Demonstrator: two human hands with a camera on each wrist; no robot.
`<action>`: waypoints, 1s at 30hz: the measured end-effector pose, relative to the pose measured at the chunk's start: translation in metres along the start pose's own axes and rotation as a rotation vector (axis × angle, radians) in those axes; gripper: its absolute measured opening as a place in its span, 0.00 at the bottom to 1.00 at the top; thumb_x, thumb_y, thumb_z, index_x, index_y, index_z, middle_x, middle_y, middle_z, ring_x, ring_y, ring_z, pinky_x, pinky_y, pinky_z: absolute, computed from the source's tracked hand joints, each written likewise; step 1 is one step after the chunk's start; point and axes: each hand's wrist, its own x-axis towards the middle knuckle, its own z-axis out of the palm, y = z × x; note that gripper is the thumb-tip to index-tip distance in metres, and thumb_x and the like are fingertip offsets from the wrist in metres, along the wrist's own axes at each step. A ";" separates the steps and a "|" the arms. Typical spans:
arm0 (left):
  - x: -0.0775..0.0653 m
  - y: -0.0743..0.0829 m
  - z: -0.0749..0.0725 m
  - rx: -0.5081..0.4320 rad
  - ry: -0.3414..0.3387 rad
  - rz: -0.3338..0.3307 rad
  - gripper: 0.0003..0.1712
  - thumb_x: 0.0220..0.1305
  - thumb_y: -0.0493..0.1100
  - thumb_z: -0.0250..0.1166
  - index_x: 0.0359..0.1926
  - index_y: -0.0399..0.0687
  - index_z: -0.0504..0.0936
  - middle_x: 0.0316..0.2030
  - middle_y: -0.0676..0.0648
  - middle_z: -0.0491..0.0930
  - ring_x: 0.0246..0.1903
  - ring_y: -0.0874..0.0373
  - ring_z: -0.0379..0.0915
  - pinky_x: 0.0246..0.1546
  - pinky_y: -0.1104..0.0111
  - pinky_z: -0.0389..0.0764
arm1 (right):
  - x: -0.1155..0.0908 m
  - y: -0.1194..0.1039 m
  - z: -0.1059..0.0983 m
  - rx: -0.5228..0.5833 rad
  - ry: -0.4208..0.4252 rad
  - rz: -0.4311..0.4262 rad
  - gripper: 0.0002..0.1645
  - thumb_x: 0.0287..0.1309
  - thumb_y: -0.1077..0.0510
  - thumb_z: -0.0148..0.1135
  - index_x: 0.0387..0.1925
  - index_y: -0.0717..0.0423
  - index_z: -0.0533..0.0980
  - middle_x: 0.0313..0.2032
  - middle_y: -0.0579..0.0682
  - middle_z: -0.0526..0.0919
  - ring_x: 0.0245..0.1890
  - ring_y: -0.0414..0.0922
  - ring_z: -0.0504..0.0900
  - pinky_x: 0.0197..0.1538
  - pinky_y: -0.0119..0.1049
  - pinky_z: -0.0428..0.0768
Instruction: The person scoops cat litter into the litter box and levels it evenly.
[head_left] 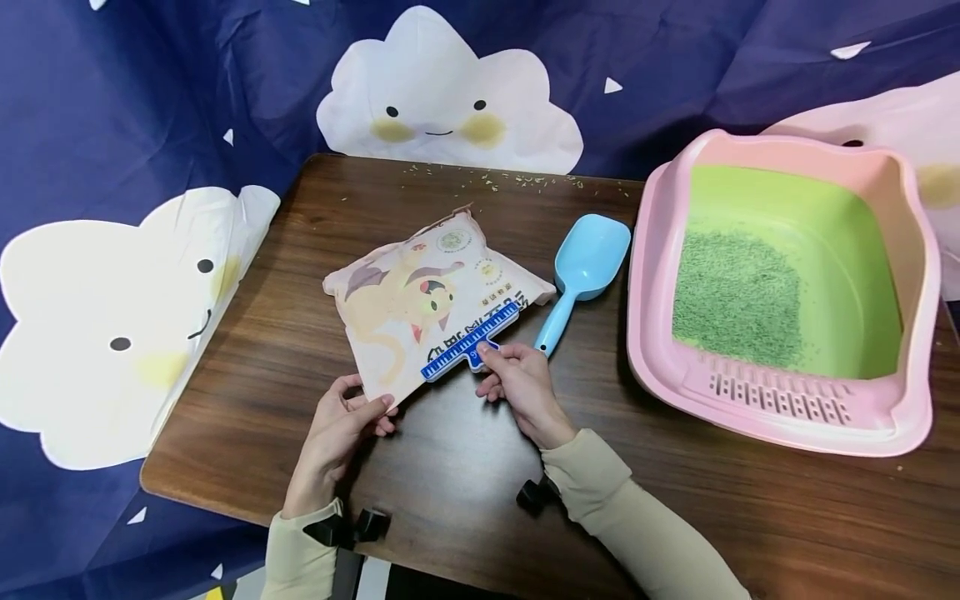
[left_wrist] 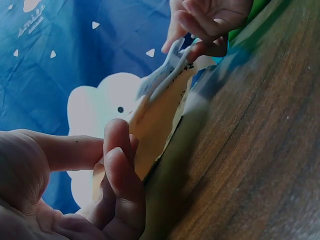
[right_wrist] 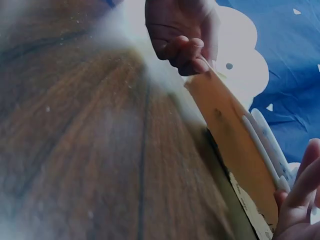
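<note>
A pale pink bag (head_left: 397, 308) printed with a cartoon cat lies on the table. My left hand (head_left: 341, 429) pinches its near corner between thumb and fingers. My right hand (head_left: 521, 387) grips the tab of a blue-and-white bag clip (head_left: 465, 343), thumb on top. The clip's long striped bar overlaps the bag's near edge in the head view. From the right wrist, two white bars of the clip (right_wrist: 262, 142) show beside the bag's tan underside (right_wrist: 220, 115). Right of the bag is a light blue scoop (head_left: 592, 250), its handle pointing towards me.
A pink litter box (head_left: 648, 283) with a green inside stands at the right, holding green pellet litter (head_left: 735, 300). Small pale crumbs (head_left: 525, 179) are scattered along the far edge of the wooden table (head_left: 247, 400). Behind hangs a dark blue cloth (head_left: 637, 42) with white clouds.
</note>
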 end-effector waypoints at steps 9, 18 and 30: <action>-0.004 0.002 0.000 0.029 -0.005 0.005 0.28 0.62 0.28 0.60 0.56 0.37 0.54 0.19 0.53 0.83 0.14 0.65 0.75 0.20 0.75 0.79 | 0.003 0.003 0.006 0.026 -0.006 -0.006 0.11 0.62 0.59 0.62 0.32 0.59 0.69 0.19 0.45 0.79 0.12 0.38 0.77 0.16 0.27 0.72; -0.008 0.008 -0.009 0.319 -0.010 0.019 0.28 0.65 0.41 0.63 0.58 0.36 0.59 0.23 0.49 0.84 0.19 0.61 0.81 0.25 0.70 0.83 | -0.004 -0.001 -0.003 -0.021 -0.079 0.049 0.15 0.64 0.54 0.61 0.39 0.64 0.72 0.24 0.49 0.82 0.15 0.38 0.78 0.19 0.28 0.77; -0.024 0.070 -0.004 1.020 0.266 0.856 0.13 0.64 0.43 0.65 0.46 0.43 0.82 0.34 0.48 0.84 0.30 0.60 0.78 0.33 0.77 0.75 | -0.085 -0.096 -0.083 -0.825 -0.275 -0.589 0.08 0.61 0.61 0.63 0.43 0.56 0.80 0.27 0.48 0.84 0.21 0.37 0.81 0.23 0.33 0.81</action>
